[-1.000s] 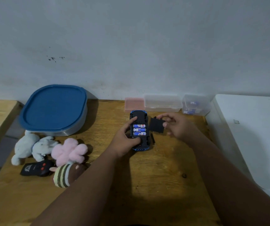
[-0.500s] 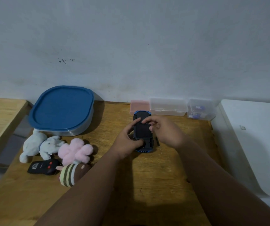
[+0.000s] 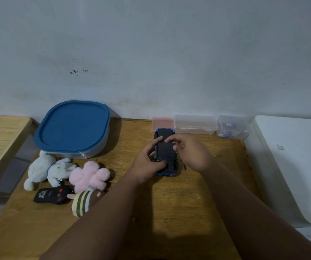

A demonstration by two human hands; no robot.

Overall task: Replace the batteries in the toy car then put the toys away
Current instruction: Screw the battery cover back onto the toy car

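- A second ago the battery cover (image 3: 165,149) was held clear of the toy car (image 3: 166,152), off to its right, with three cells showing in the open bay; now the cover lies over the bay and the cells are hidden
- Judged from that, the battery swap is nearly closed out: the cover probably needs seating or fastening, and the thin tool (image 3: 186,168), likely a small screwdriver, lies on the wooden table (image 3: 188,212) just right of the car
- The car lies belly up near the table's far middle, close in front of the pink box (image 3: 161,123) and the clear plastic box (image 3: 195,123)
- The left hand (image 3: 147,164) grips the car from its left, thumb across the near end and forefinger curled over the far end
- The right hand (image 3: 190,152) reaches in from the right with bent fingers, forefinger and thumb pinching the cover's far right corner
- The plush elephant (image 3: 45,169), pink plush flower (image 3: 90,175), striped plush (image 3: 82,202) and remote control (image 3: 52,195) are not yet put away, beside the blue-lidded container (image 3: 74,126)
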